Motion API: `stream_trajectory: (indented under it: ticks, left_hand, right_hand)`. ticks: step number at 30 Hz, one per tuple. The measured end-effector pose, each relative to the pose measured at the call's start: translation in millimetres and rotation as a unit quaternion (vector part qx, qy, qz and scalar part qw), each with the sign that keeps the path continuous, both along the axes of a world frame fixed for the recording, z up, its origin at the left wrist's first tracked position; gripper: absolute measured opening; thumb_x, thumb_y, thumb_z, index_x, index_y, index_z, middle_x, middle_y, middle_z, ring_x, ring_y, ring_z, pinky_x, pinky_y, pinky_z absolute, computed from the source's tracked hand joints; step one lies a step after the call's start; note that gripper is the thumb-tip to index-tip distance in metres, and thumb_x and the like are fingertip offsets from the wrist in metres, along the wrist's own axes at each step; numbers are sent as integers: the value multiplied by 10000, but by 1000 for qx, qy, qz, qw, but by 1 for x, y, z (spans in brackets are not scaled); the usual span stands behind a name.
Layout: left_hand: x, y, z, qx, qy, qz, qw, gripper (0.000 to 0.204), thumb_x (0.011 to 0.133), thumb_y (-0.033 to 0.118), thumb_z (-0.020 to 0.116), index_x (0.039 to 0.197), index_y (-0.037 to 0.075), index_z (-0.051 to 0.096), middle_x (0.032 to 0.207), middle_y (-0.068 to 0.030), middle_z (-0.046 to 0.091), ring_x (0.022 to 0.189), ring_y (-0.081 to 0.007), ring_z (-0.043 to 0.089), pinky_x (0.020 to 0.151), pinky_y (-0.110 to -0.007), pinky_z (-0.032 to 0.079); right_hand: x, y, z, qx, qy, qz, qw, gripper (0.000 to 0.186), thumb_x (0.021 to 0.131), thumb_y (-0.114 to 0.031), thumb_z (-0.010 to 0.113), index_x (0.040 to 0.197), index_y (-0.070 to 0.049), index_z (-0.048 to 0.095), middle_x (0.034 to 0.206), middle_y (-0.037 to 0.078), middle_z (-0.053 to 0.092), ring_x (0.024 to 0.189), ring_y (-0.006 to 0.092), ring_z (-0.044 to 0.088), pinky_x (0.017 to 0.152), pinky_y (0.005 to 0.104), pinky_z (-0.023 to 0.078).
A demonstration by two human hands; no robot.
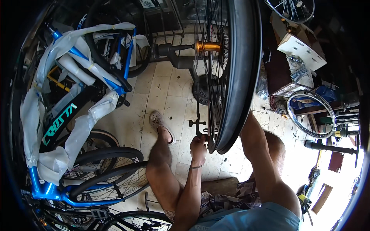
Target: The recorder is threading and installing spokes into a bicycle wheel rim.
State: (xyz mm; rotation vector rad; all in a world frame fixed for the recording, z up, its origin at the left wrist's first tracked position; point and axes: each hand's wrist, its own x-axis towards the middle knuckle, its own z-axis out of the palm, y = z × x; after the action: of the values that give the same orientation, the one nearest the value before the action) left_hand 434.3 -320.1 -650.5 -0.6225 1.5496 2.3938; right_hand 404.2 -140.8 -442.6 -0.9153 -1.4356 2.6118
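An upright bicycle wheel with a black rim (243, 65) and an orange hub (208, 46) is mounted on a dark wheel truing stand (175, 57) in front of me. My left hand (198, 148) is closed on the lower gauge (202, 131) of the stand, beside the bottom of the rim. My right hand (246, 119) reaches up behind the rim's right side; its fingers are hidden by the wheel.
A blue bicycle frame (127, 57) wrapped in white padding stands at left among loose wheels (104, 159). At right are a silver rim (310, 134), cardboard boxes (298, 50) and cluttered shelving. Another wheel (289, 9) is at top right. My legs straddle the tiled floor (162, 88).
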Motion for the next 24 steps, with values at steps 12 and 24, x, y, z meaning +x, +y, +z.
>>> stream_trajectory:
  ticks: [12, 24]
  left_hand:
    - [-3, -5, 25, -107, -68, -22, 992, 49, 829, 64, 548, 795, 37, 527, 697, -48, 568, 523, -104, 445, 487, -217, 360]
    - [-52, -23, 93, 51, 80, 169, 981, 152, 690, -41, 480, 815, 15, 545, 606, -21, 474, 451, -82, 369, 389, -199, 256]
  right_hand:
    - [14, 15, -90, -100, -136, 26, 985, 428, 832, -443, 481, 981, -44, 524, 889, 91, 512, 660, 153, 474, 600, 257, 367]
    - [-12, -25, -117, 150, 29, 190, 970, 399, 860, -388, 491, 921, 1, 552, 779, 101, 581, 667, 157, 529, 638, 264, 417]
